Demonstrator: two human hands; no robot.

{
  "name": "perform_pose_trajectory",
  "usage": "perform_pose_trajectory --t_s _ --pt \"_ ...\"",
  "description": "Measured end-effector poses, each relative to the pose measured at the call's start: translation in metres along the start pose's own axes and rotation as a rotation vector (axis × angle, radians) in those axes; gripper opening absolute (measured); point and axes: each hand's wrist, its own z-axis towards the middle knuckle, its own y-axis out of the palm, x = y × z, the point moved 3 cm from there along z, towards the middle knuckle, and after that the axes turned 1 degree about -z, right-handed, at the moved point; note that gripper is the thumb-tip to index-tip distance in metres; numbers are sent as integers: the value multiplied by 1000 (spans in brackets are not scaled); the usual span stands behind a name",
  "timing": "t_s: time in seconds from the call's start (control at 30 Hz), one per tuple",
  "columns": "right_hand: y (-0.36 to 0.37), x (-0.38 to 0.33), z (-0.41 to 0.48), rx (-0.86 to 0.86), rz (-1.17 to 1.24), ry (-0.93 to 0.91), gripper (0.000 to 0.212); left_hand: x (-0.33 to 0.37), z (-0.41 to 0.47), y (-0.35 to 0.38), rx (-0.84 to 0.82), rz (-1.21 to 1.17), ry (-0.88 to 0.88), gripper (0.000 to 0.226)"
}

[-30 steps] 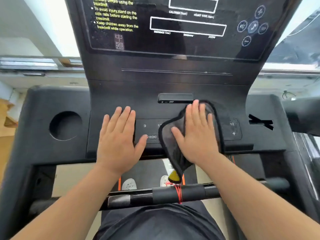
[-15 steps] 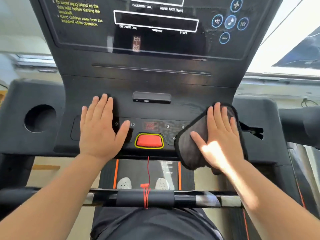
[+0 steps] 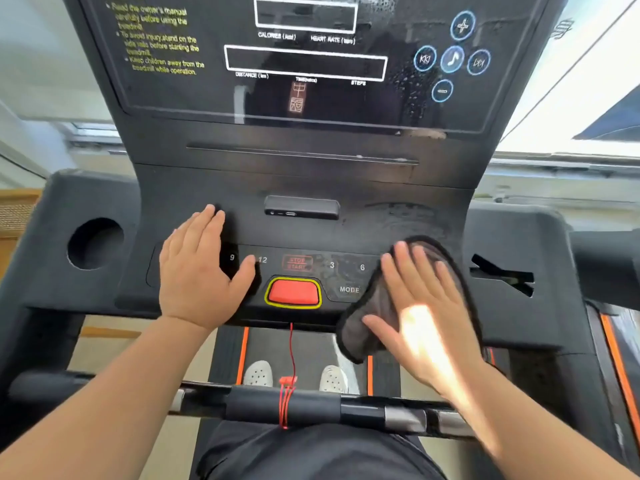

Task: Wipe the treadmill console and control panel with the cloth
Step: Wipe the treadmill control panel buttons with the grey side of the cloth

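Sliding nearer across the control panel, the right hand presses the dark cloth flat, fingers spread wide. Left hand rests open-palmed beside the red button; bright windows flank the console.

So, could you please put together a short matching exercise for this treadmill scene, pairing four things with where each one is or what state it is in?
Things:
1. dark grey microfibre cloth
2. left hand
3. red oval button with the yellow rim
4. round cup-holder hole

Places or states:
A. uncovered, in the middle of the lower panel
B. pressed flat under the right hand
C. at the console's far left, with nothing visible in it
D. resting flat beside the 9 and 12 keys

Pairs: 1-B, 2-D, 3-A, 4-C
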Motion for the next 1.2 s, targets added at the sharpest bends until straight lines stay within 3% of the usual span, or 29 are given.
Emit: perform_pose_trajectory --t_s 0.13,0.2,0.4,0.57,0.73,0.9,0.97,1.07,1.2 --pt "-9 29 18 -28 39 286 101 0 0 1 2 -13 17 73" --pt "-17 20 40 14 56 330 102 -1 -1 2 -14 -27 13 70" --pt "-19 -53 72 -14 75 22 87 -1 -1 2 -32 -25 13 61" --pt "-6 -32 10 -2 76 -76 78 -3 0 4 -7 -23 32 59" --pt "-11 27 17 -58 -3 151 93 -2 0 3 -4 -1 33 59" --pt "-23 1 72 48 73 315 98 0 -1 1 -5 14 39 59" --pt "-21 -17 78 40 59 255 94 -1 -2 2 2 18 45 58" --pt "-17 -39 65 11 54 12 84 0 -2 3 15 21 49 58" --pt "-5 -27 21 3 20 -161 77 1 -1 3 23 16 49 59"
